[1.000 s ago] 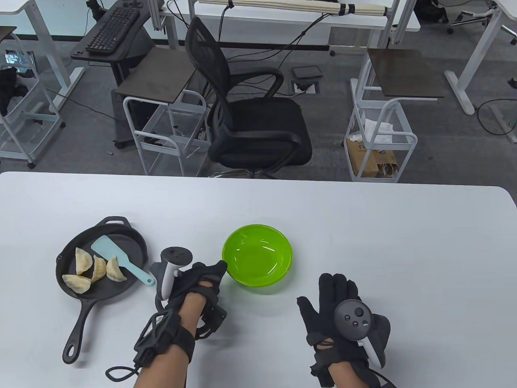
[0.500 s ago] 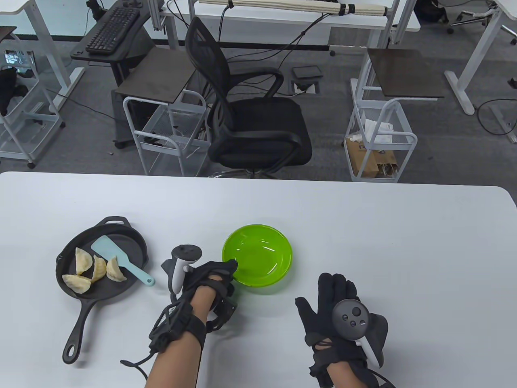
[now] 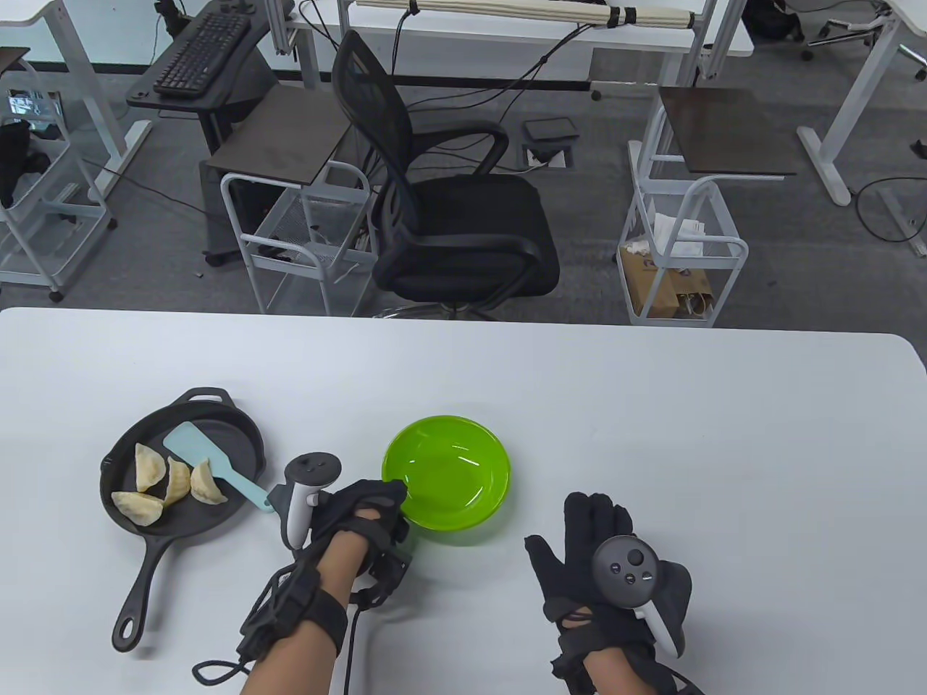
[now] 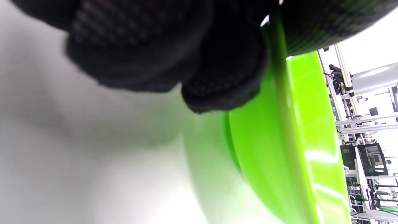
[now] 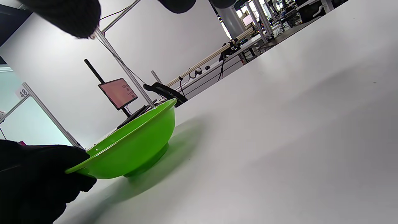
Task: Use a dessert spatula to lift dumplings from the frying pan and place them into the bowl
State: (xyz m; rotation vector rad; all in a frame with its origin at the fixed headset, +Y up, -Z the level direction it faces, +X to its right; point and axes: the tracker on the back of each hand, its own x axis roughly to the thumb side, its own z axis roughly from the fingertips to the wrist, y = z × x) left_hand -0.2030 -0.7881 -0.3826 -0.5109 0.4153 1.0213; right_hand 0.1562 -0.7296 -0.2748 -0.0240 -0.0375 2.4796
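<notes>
A black frying pan [image 3: 239,434] lies at the table's left with several pale dumplings [image 3: 170,483] in it. A light blue dessert spatula [image 3: 210,463] rests in the pan, its handle over the right rim. The empty green bowl [image 3: 447,473] stands right of the pan. My left hand [image 3: 373,503] pinches the bowl's near-left rim [image 4: 276,71], thumb inside and fingers [image 4: 224,77] underneath; the right wrist view shows the same grip on the bowl [image 5: 133,146]. My right hand [image 3: 586,543] lies flat on the table, fingers straight, to the bowl's right and nearer me.
The white table [image 3: 688,449] stretches wide to the right and behind the bowl. The pan's long handle [image 3: 141,590] points toward the near edge. Beyond the far edge stand a black office chair [image 3: 449,210] and wire carts.
My left hand took the bowl's rim and dragged the bowl a little left and toward me. The right hand barely moved.
</notes>
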